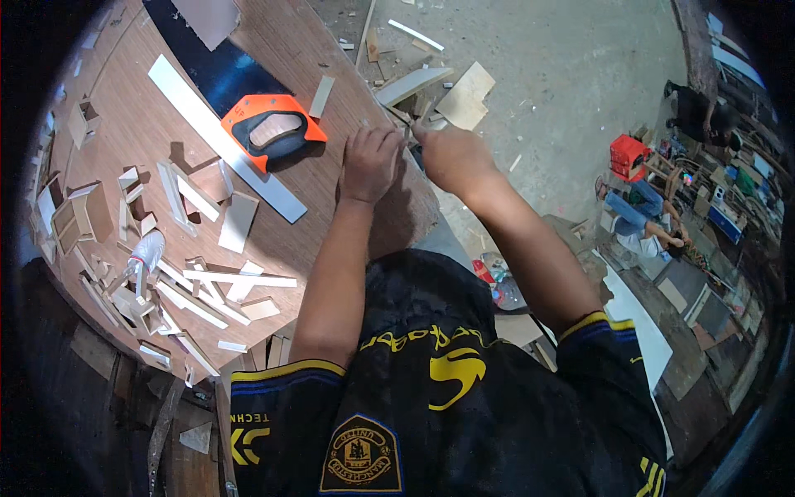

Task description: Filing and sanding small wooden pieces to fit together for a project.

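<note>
My left hand (371,166) rests at the worktable's right edge, fingers curled over something hidden. My right hand (455,166), just off that edge, is closed on something too small and covered to name, near the left fingertips. Left of my hands lies a handsaw with an orange-and-black handle (273,132) and a wide dark blade (236,70). A long white strip (190,116) lies beside it, and a small pale offcut (321,95) is just above the handle.
Scattered cut pieces (236,224) cover the table's (116,99) left part. Offcuts (464,95) lie on the concrete floor (580,74). At right, a seated person's jeans-clad legs (629,211), another dark-clothed person (696,116) and a red crate (628,156) are among clutter.
</note>
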The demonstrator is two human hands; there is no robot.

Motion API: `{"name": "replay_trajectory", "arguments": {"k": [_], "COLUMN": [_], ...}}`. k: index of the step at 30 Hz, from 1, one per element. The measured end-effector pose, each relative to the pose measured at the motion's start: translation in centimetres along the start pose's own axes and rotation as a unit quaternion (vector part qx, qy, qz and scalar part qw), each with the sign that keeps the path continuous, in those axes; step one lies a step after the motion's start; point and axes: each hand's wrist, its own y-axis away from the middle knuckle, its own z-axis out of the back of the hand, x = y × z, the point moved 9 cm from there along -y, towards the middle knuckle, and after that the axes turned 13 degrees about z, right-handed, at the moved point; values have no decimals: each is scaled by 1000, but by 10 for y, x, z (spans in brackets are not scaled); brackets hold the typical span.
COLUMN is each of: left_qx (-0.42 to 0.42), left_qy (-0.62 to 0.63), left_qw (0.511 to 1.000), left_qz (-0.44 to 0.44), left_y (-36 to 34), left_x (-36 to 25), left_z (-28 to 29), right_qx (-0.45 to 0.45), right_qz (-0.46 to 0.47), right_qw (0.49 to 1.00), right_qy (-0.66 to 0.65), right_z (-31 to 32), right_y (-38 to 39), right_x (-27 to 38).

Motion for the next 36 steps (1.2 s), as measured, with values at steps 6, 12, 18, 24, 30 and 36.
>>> {"name": "replay_trajectory", "arguments": {"k": [6,12,18,24,30,36], "left_qx": [-5,10,1,-33,-5,-7], "left_qy": [16,10,10,7,9,-8], "left_qw": [1000,1000,1000,999,1000,1000], "left_qz": [3,13,-7,-13,-2,-3], "left_y": [3,4,3,8,9,7], "left_x": [-3,4,1,-2,-2,2], "left_z": [3,2,-1,3,2,0], "right_qx": [-4,-2,10,-19,-18,-36], "right_qz": [14,40,-22,-41,7,-27], "right_qw": [1000,999,1000,998,999,998], "right_qy": [5,12,-13,-49,-28,-51], "right_z": [-3,15,-1,-6,2,0], "right_y": [11,14,6,16,25,29], "right_x": [4,7,1,-2,6,5]}}
